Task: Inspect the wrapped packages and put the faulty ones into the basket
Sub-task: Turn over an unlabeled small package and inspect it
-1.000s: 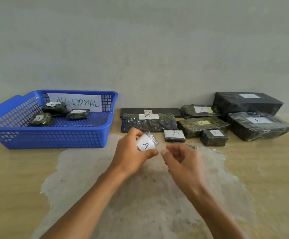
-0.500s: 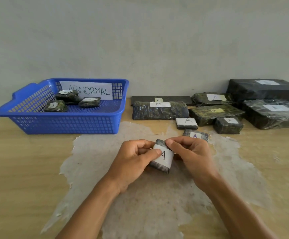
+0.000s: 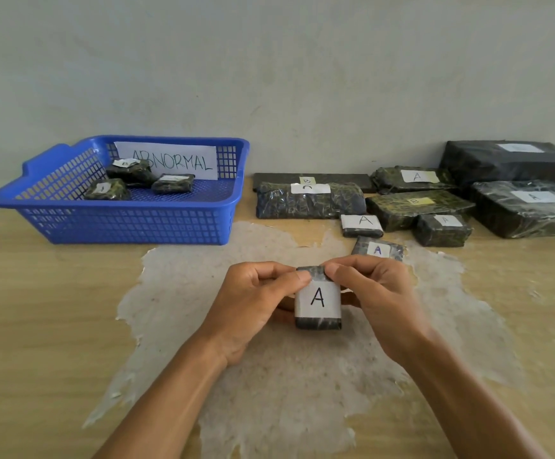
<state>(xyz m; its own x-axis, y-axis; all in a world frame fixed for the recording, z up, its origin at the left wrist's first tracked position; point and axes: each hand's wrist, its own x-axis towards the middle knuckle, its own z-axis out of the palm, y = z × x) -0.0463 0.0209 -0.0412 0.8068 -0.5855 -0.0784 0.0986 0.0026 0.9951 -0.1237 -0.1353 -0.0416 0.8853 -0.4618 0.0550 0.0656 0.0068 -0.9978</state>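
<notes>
Wood-grain desk [image 3: 38, 309] with a worn pale patch carries everything. Largest on it is the blue mesh basket [image 3: 130, 223] at ten o'clock, marked ABNORMAL, with three small wrapped packages [image 3: 137, 183] already lying inside. At one to two o'clock sits the waiting stock [image 3: 435, 200]: big black-wrapped blocks at the far right, flatter bars toward the centre, and a few small bricks nearest, most showing an A or B label.

Smallest and central is the held package [image 3: 318, 298], a dark film-wrapped brick with a white label reading A, lifted just above the desk and turned label-up toward the camera. The left hand [image 3: 253, 306] and right hand [image 3: 378, 299] both clamp it, thumbs pressing its top edge, fingers curled behind its sides.

Judging by how easily fingertips carry it, it is light and fairly stiff. The glossy film looks slippery, so a pinch across the narrow sides, over the paper label where friction is better, seems the safest grip. Loose film at the ends could tear if pulled hard.
</notes>
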